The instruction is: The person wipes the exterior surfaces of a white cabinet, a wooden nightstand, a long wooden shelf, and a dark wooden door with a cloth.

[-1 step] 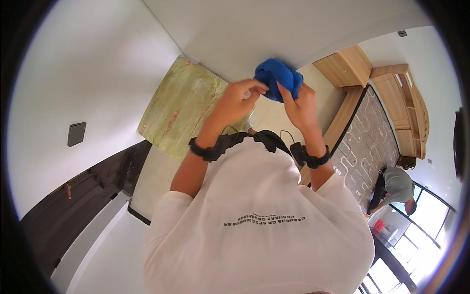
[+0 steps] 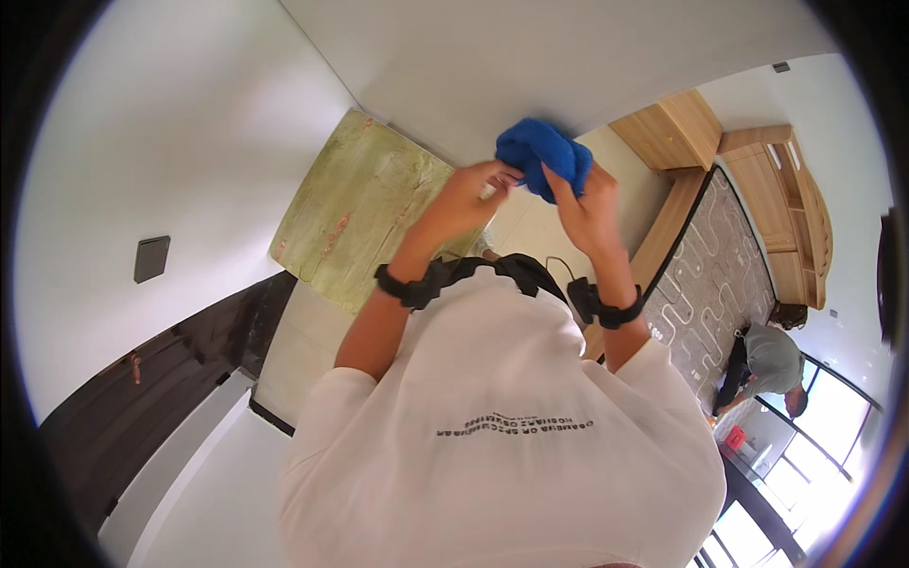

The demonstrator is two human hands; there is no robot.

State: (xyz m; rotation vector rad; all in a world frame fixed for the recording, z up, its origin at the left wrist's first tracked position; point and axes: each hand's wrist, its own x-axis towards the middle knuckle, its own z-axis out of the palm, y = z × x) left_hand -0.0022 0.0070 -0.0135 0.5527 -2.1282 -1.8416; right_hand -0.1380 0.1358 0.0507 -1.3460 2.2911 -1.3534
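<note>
Leftmost, a dark brown door (image 2: 142,407) with a copper-coloured handle (image 2: 136,369) stands below a dark square wall plate (image 2: 151,259). Next comes a greenish, marble-patterned panel (image 2: 355,199) spread over the pale floor. Against it shows the left hand (image 2: 476,196), a black band (image 2: 414,286) on its wrist; its fingers curl narrowly at the lower left edge of a bunched blue cloth (image 2: 542,151), though whether they pinch it I cannot tell. The cloth sits between both hands, in front of the pale wall (image 2: 530,57). On its right side the right hand (image 2: 589,208) grips it, thumb on the near face, fingers behind. Further right are a wooden cabinet (image 2: 674,133), a grey-brown patterned surface (image 2: 701,275) and another person (image 2: 772,360) bending over.
</note>
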